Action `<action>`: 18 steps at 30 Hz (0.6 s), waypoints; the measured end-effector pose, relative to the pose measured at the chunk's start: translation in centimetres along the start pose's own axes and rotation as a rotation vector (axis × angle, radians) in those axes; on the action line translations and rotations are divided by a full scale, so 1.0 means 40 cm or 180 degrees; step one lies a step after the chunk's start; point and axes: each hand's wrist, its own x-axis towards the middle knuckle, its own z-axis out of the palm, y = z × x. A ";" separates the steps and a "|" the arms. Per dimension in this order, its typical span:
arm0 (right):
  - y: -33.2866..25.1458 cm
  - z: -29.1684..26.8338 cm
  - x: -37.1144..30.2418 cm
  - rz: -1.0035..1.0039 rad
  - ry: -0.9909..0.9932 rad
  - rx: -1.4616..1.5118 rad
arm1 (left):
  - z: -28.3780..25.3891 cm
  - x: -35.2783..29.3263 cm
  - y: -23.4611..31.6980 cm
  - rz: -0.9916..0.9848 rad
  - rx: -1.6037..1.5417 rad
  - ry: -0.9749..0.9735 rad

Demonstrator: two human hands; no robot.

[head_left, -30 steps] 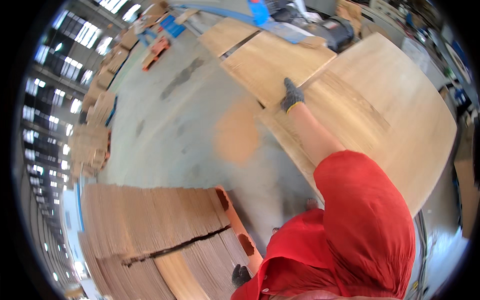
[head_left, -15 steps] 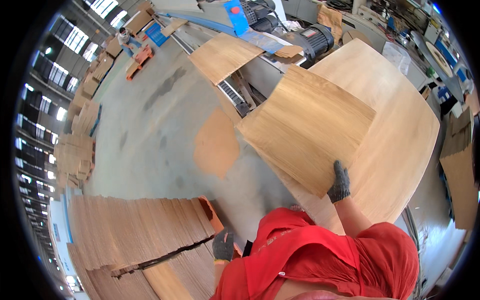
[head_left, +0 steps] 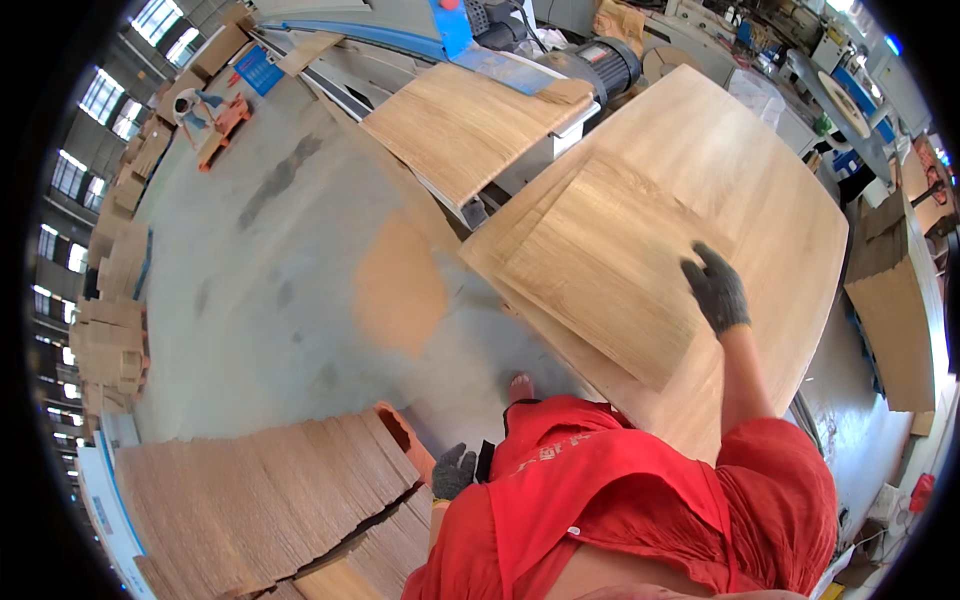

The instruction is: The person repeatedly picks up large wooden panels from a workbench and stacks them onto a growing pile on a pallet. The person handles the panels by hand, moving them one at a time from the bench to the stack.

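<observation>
A rectangular wood-grain panel (head_left: 610, 270) lies on the large pale wooden tabletop (head_left: 790, 230) at my right, slightly askew over another board edge that shows at its left. My right hand (head_left: 718, 290), in a dark grey glove, hovers over or rests lightly by the panel's right edge; contact cannot be made out. Its fingers are spread and grip nothing. Low on my left, my gloved left hand (head_left: 454, 473) hangs beside a tall stack of brown panels (head_left: 270, 490), fingers loosely apart with nothing visible in them. A second wood-grain panel (head_left: 475, 125) lies on the machine ahead.
Behind the second panel stand a blue machine bracket (head_left: 480, 60) and a dark motor (head_left: 600, 65). More stacked boards (head_left: 905, 310) stand at the right. Orange-brown dust (head_left: 400, 290) covers part of the floor. Far left, a person (head_left: 195, 110) bends beside an orange pallet (head_left: 225, 130).
The panel has shifted rightward and lies more fully over the tabletop. My right hand has left its near corner and moved up along the right edge, fingers spreading. The distant person bends lower.
</observation>
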 end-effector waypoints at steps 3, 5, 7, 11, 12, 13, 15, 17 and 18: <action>-0.218 0.195 0.147 0.0462 -0.1087 0.3220 | -0.048 0.108 0.031 0.0240 0.0121 -0.0006; -0.367 0.340 0.235 0.1137 -0.1642 0.3634 | -0.102 0.165 0.077 0.0663 0.0545 0.0164; -0.502 0.456 0.316 0.1798 -0.1840 0.3752 | -0.147 0.196 0.112 0.0595 0.0616 0.0224; -0.637 0.599 0.376 0.2079 -0.0562 0.5042 | -0.211 0.209 0.080 0.1147 0.1109 0.0330; -0.638 0.614 0.378 0.1928 -0.0434 0.5185 | -0.219 0.212 0.047 0.1322 0.1312 0.0272; -0.622 0.618 0.372 0.1862 -0.0210 0.5307 | -0.217 0.197 0.008 0.0897 0.0972 0.0334; -0.557 0.601 0.344 0.1846 -0.0130 0.5023 | -0.201 0.191 -0.074 0.0539 0.0482 0.0388; -0.472 0.555 0.306 0.1860 -0.0133 0.4736 | -0.184 0.196 -0.145 -0.0118 0.0023 0.0248; -0.416 0.519 0.269 0.1720 -0.0149 0.4716 | -0.172 0.199 -0.168 -0.0094 -0.0002 0.0193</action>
